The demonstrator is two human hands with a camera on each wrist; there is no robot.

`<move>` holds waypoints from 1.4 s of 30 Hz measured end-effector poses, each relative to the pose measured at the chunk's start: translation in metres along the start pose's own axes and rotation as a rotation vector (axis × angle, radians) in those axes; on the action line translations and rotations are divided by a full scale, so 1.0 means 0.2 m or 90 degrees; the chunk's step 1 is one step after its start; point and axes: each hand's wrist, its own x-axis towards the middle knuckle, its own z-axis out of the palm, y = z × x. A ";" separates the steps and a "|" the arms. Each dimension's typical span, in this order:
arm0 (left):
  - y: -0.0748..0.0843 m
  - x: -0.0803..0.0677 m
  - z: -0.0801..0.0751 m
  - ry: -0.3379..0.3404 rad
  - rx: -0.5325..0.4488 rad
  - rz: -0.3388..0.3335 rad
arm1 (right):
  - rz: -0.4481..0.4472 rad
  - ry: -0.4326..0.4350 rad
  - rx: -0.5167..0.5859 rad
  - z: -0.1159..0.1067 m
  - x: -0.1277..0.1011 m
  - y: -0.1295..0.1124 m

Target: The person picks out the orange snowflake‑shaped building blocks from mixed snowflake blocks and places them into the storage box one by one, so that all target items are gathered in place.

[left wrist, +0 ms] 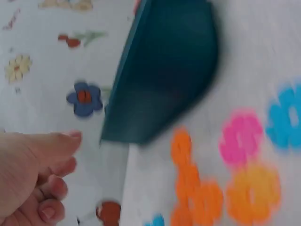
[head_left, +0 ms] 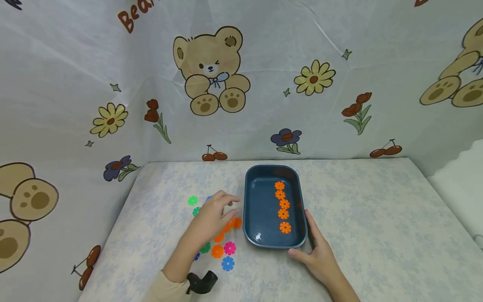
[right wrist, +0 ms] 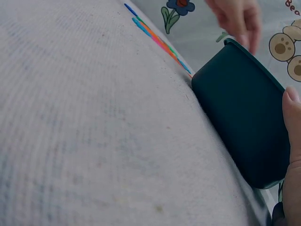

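A dark blue rectangular tray [head_left: 260, 209] holds a column of several orange notched plastic discs [head_left: 283, 204]. My right hand [head_left: 320, 260] grips its near right corner, thumb at the front edge and fingers along the right side. In the right wrist view, the thumb [right wrist: 292, 110] lies against the rim, and the other fingers are hidden. Just left of the tray, my left hand [head_left: 212, 214] hovers above loose discs, its fingers bent and nothing visible between them. In the left wrist view, a gap separates that hand [left wrist: 35, 176] from the tray [left wrist: 164, 70].
Loose discs lie left of the tray: orange [head_left: 217, 251], pink [head_left: 229, 248], blue [head_left: 228, 263] and green [head_left: 193, 200], some partly under the left forearm. A black strap piece [head_left: 202, 282] is at the left wrist. A bear-printed cloth [head_left: 264, 121] stands behind the pale tabletop [head_left: 370, 218].
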 end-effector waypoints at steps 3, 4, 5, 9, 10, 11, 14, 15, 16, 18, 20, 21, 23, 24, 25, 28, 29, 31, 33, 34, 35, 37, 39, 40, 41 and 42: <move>-0.15 -0.05 -0.03 -0.004 0.016 -0.053 | -0.002 0.002 -0.008 0.00 0.00 0.00; -0.19 -0.06 -0.03 -0.010 0.022 -0.065 | -0.002 0.002 -0.008 0.00 0.00 0.00; -0.23 -0.08 -0.03 -0.017 0.026 -0.074 | -0.003 0.002 -0.008 0.00 0.00 0.00; -0.34 -0.12 0.00 -0.045 0.036 -0.085 | -0.005 0.002 -0.010 0.00 0.00 0.00; -0.36 -0.12 0.01 -0.052 0.033 -0.086 | -0.004 0.002 -0.009 0.00 0.00 0.00; -0.38 -0.13 0.02 -0.057 0.030 -0.086 | -0.003 0.002 -0.009 0.00 0.00 0.00; -0.41 -0.14 0.05 -0.067 0.016 -0.081 | 0.003 0.001 -0.011 0.01 0.00 0.00; -0.41 -0.14 0.05 -0.067 0.011 -0.076 | 0.005 0.001 -0.013 0.01 0.00 0.00; -0.42 -0.15 0.06 -0.066 0.008 -0.071 | 0.006 0.002 -0.014 0.01 0.00 0.00; -0.42 -0.15 0.06 -0.064 0.007 -0.064 | 0.008 0.004 -0.019 0.01 0.00 -0.01; -0.42 -0.14 0.07 -0.062 0.008 -0.064 | 0.010 0.006 -0.023 0.01 0.00 -0.01; -0.42 -0.14 0.07 -0.061 0.008 -0.067 | 0.011 0.005 -0.023 0.01 0.00 -0.01; -0.41 -0.14 0.07 -0.058 0.010 -0.075 | 0.013 0.004 -0.023 0.01 0.00 -0.01; -0.41 -0.14 0.07 -0.057 0.011 -0.078 | 0.014 0.003 -0.023 0.01 0.00 -0.01; -0.41 -0.13 0.08 -0.054 0.012 -0.080 | 0.015 0.003 -0.023 0.01 0.00 -0.01; -0.40 -0.13 0.09 -0.041 0.014 -0.081 | 0.014 0.003 -0.024 0.01 0.00 -0.01; -0.40 -0.13 0.09 -0.037 0.013 -0.082 | 0.012 0.003 -0.023 0.01 0.00 -0.01; -0.40 -0.13 0.10 -0.031 0.010 -0.088 | 0.007 0.004 -0.021 0.01 0.00 -0.01; -0.40 -0.13 0.11 -0.027 0.007 -0.093 | 0.004 0.003 -0.019 0.01 0.00 -0.01; -0.40 -0.12 0.11 -0.025 0.008 -0.095 | 0.002 0.004 -0.019 0.00 0.00 -0.01; -0.40 -0.12 0.11 -0.022 0.008 -0.097 | 0.000 0.005 -0.019 0.00 0.00 -0.01; -0.40 -0.12 0.11 -0.014 0.009 -0.095 | -0.002 0.005 -0.019 0.00 0.00 0.00; -0.40 -0.13 0.11 -0.005 0.011 -0.090 | -0.004 0.005 -0.018 0.00 0.00 0.00; -0.40 -0.13 0.11 -0.001 0.012 -0.086 | -0.005 0.005 -0.017 0.00 0.00 0.00; -0.39 -0.13 0.12 0.001 0.010 -0.083 | -0.006 0.004 -0.016 0.00 0.00 0.00; -0.39 -0.13 0.12 0.002 0.010 -0.080 | -0.008 0.004 -0.014 0.00 0.00 0.00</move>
